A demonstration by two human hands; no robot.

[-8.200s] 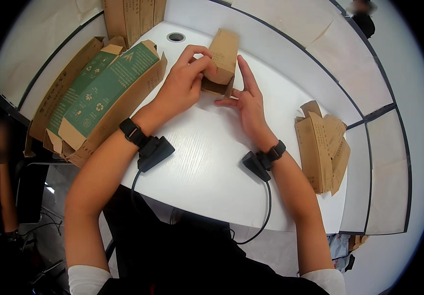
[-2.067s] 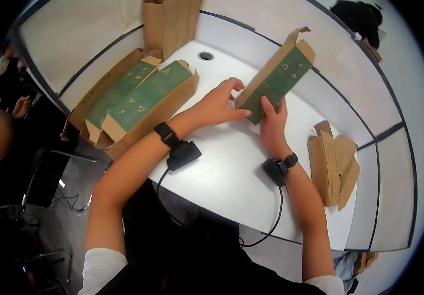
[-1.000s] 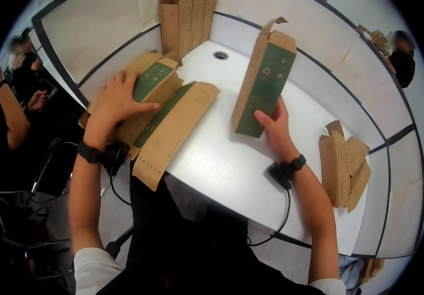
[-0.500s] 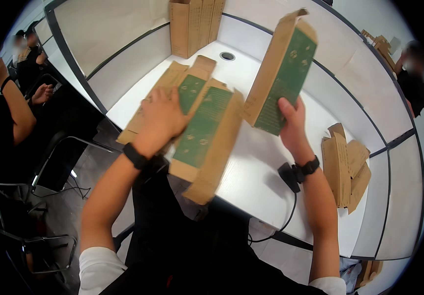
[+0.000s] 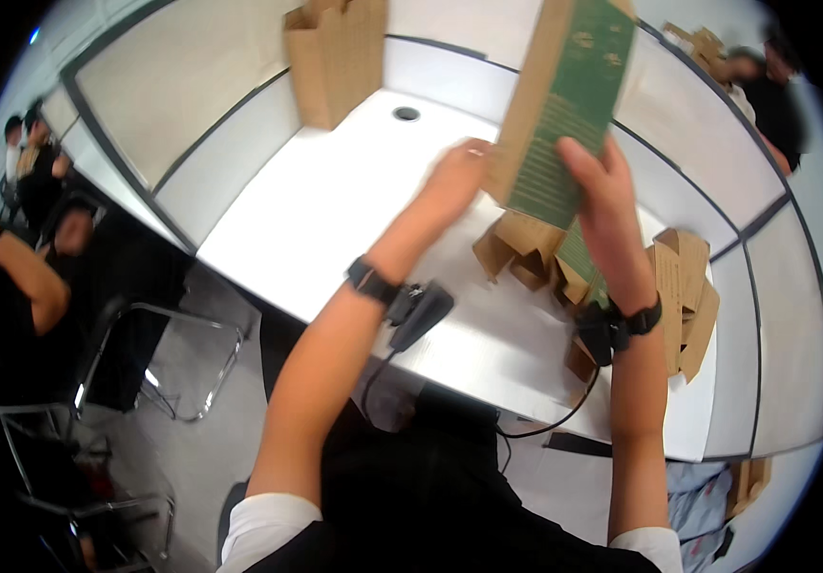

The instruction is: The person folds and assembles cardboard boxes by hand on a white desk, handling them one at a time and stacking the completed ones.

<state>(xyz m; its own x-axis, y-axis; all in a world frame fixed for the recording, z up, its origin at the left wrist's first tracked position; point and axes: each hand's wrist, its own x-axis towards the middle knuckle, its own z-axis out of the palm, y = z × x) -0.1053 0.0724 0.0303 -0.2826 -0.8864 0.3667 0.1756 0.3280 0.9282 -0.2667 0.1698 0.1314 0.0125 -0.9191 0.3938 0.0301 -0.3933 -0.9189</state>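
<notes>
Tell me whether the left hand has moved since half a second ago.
Yes. The left hand has left the table's near-left edge and crossed the white table to the raised green-and-brown carton.

Both hands hold a tall green and brown carton (image 5: 564,105) upright above a white table (image 5: 325,220). The left hand (image 5: 454,181) presses against the carton's brown side, and the right hand (image 5: 602,191) grips its green face from the other side. The carton's bottom flaps (image 5: 526,253) hang open below the hands. Each wrist wears a black band with a small black device (image 5: 418,310) and a cable. A stack of flat brown cartons (image 5: 684,296) lies on the table to the right. More brown cartons (image 5: 335,57) stand at the table's far edge, near a round hole (image 5: 406,114). Other people sit at the left and far right.
</notes>
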